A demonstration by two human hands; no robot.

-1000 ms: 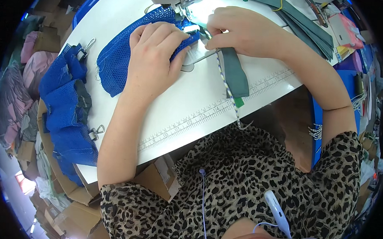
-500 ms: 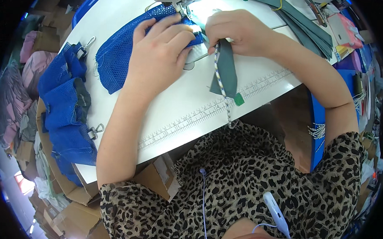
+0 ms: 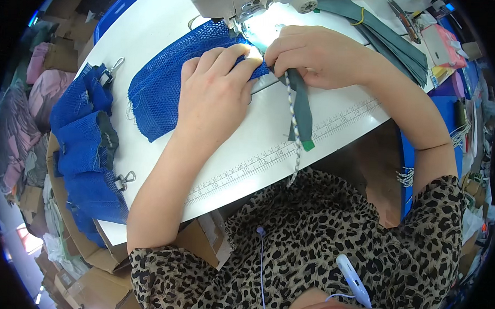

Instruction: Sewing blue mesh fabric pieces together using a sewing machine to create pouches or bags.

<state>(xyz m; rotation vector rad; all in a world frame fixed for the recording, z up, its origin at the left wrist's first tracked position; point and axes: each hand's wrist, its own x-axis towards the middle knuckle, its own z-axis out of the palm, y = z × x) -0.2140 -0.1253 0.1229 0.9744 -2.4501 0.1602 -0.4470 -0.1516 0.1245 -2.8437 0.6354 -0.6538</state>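
Note:
A piece of blue mesh fabric (image 3: 160, 78) lies on the white table, its far edge close to the sewing machine's needle area (image 3: 238, 26). My left hand (image 3: 220, 80) rests over the mesh, fingertips pressing its edge under the bright lamp. Just right of the needle, my right hand (image 3: 311, 56) pinches a dark green fabric strip (image 3: 302, 110) together with a white-and-dark patterned cord (image 3: 293, 115). Both hang toward me across the printed ruler, and the cord's end passes the table edge. The fingertips of both hands nearly meet at the mesh edge.
More blue mesh pieces with metal snap hooks (image 3: 118, 64) drape over the table's left edge. A bundle of dark green strips (image 3: 390, 45) lies at the far right, near tweezers (image 3: 403, 19) and a pink box (image 3: 445, 44). Cardboard boxes (image 3: 98, 285) stand at lower left.
Both hands have shifted slightly nearer to me and to the right, carrying the mesh edge along. The strip and cord hang lower. More of the machine head shows.

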